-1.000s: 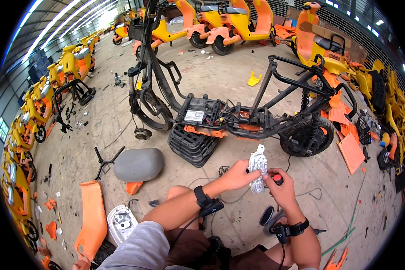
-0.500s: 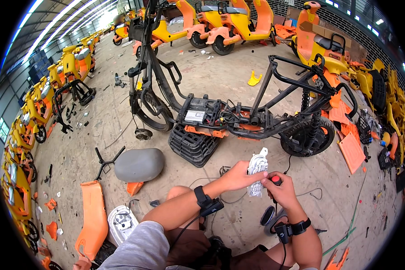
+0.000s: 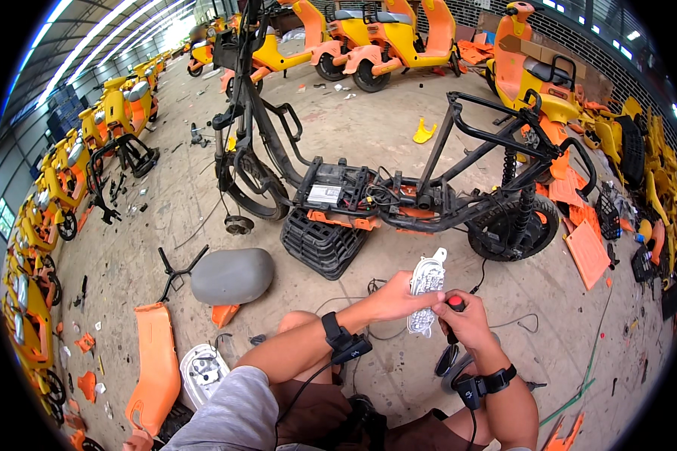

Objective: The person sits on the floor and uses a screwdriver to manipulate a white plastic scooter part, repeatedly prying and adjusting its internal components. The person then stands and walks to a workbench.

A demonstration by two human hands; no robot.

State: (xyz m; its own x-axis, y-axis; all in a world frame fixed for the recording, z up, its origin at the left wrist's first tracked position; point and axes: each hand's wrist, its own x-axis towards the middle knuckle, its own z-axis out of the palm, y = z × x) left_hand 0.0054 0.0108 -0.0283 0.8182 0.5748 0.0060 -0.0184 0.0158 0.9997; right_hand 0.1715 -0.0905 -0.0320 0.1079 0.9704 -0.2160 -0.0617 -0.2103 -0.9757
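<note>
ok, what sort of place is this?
Probably a large scooter workshop: a stripped black metal scooter frame, parked yellow-and-orange scooters and loose orange plastic body panels lying around.

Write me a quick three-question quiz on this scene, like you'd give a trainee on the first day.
1. True or false: the left hand holds a white part.

2. What colour shows on the end of the tool in the right hand?
A) green
B) red
C) blue

3. Fill in: in the picture, the black ribbed basket sits to the ____ of the grey seat.

Key: 1. True. 2. B. 3. right.
</note>
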